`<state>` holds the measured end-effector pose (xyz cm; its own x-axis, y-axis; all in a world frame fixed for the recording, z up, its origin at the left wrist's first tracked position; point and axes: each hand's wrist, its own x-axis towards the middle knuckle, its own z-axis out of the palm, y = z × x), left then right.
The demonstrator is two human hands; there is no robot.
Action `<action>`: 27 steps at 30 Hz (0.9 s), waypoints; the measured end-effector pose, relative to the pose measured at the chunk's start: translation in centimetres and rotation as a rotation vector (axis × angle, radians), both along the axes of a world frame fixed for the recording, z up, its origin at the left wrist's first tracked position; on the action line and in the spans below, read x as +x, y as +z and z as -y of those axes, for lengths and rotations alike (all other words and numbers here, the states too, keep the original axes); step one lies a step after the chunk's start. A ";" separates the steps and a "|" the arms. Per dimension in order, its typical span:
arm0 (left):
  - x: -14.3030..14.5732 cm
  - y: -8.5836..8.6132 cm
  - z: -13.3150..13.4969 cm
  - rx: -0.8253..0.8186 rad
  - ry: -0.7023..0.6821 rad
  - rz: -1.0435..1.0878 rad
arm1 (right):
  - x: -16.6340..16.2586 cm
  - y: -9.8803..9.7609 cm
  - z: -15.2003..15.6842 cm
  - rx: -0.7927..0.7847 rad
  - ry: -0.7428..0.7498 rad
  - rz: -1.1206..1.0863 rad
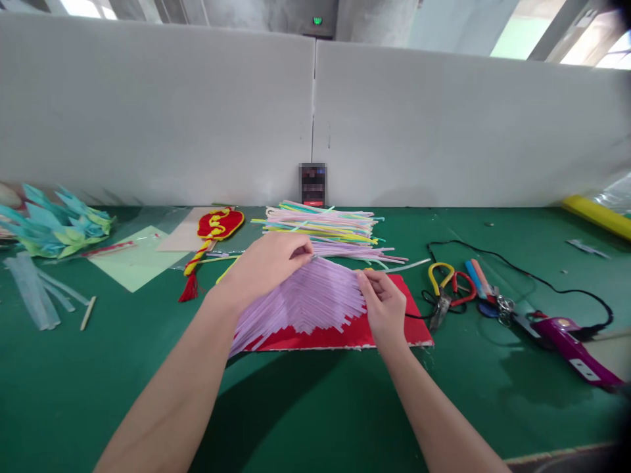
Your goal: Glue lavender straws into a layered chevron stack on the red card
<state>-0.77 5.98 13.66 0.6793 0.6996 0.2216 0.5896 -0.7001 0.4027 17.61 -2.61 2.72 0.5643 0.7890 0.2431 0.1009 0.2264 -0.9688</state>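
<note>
Right hand (387, 305) pinching lilac strips (320, 295), scissors (442, 305) nearby, coloured bundle (328, 226) behind

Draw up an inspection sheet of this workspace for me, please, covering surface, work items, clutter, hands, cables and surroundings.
Surface: green table, with small scraps on it.
Work items: lilac strips in a V pattern over a red board; loose strip pile behind.
Clutter: tassel ornament, green sheet and blue-green paper to the left; scissors and purple tool to the right.
Hands: left hand pinches the lilac strips' upper edge; right hand pinches their right edge.
Cables: black cord runs from the purple tool to near the scissors; far end unclear.
Surroundings: pale partition behind, green-lit sign beyond.
</note>
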 end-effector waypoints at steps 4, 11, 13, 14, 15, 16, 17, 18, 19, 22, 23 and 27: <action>0.1 0.1 0.1 0.009 0.004 -0.006 | -0.1 0.2 0.1 0.035 -0.002 0.015; 0.1 0.1 0.0 0.030 -0.019 -0.001 | -0.1 0.0 0.0 0.048 0.026 0.024; 0.0 0.0 0.0 0.025 -0.021 0.000 | -0.1 0.0 0.0 0.038 0.018 0.023; 0.0 0.0 0.0 0.016 -0.019 0.000 | -0.1 0.0 -0.1 0.032 0.010 0.024; 0.0 0.0 0.1 0.003 -0.016 0.002 | -0.1 0.0 -0.1 0.028 0.005 0.026; 0.0 0.0 0.1 -0.014 -0.013 0.007 | -0.1 0.0 -0.1 0.026 0.001 0.025; 0.0 0.0 0.1 -0.035 -0.009 0.016 | 0.0 0.0 -0.1 0.026 -0.001 0.021; 0.0 0.0 0.1 -0.056 -0.005 0.030 | 0.0 0.0 -0.1 0.026 -0.001 0.014; 0.0 0.0 0.1 -0.073 -0.002 0.046 | 0.1 0.0 -0.2 0.025 -0.001 0.007; 0.0 0.0 0.1 -0.089 -0.004 0.065 | 0.2 -0.1 -0.2 0.015 0.001 -0.004; 0.0 0.0 0.0 -0.083 -0.009 0.056 | 0.2 -0.2 -0.3 0.011 0.005 -0.003; 0.0 -0.1 0.0 -0.027 -0.032 0.014 | 0.2 -0.2 -0.3 0.024 0.032 -0.020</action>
<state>-0.81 6.01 13.56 0.6982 0.6837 0.2124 0.5616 -0.7070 0.4298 17.77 -2.30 2.49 0.5442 0.8006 0.2508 0.0740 0.2520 -0.9649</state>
